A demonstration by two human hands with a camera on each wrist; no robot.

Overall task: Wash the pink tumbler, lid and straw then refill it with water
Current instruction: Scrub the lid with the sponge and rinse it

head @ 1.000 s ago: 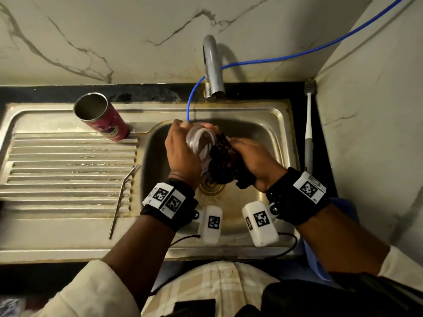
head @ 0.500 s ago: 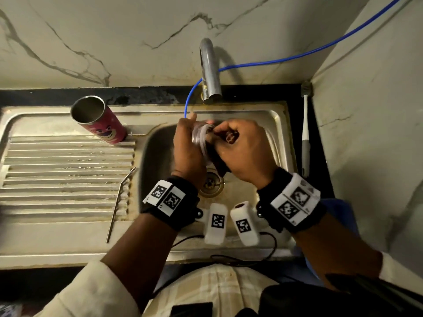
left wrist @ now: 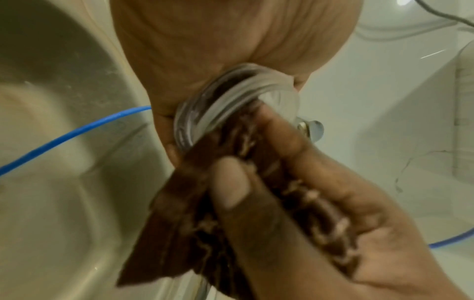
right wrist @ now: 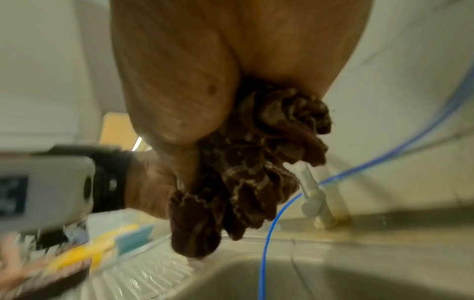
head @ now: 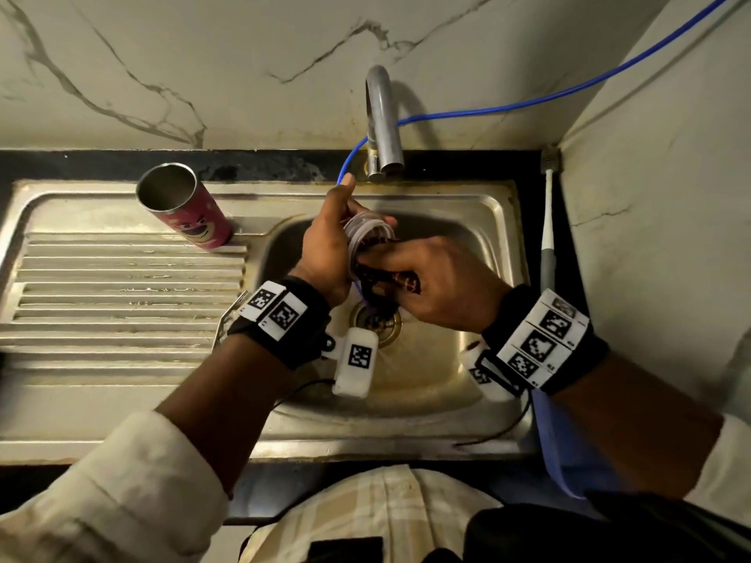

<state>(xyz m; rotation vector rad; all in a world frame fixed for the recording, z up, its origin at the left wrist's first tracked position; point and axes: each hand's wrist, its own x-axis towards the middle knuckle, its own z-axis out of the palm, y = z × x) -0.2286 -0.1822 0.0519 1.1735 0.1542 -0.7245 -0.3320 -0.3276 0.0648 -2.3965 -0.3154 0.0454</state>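
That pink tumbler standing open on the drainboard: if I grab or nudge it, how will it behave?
The pink tumbler is tall and narrow and stands at the ribbed drainboard's upper edge, so a sideways nudge would likely tip it. Its steel interior looks empty, so probably light. Round-sided, it would likely roll if it fell, perhaps toward the sink basin.

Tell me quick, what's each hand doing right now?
Left hand: holding the clear lid.
Right hand: gripping the dark cloth against the lid.

Dim warm light; wrist views blurred, distorted.
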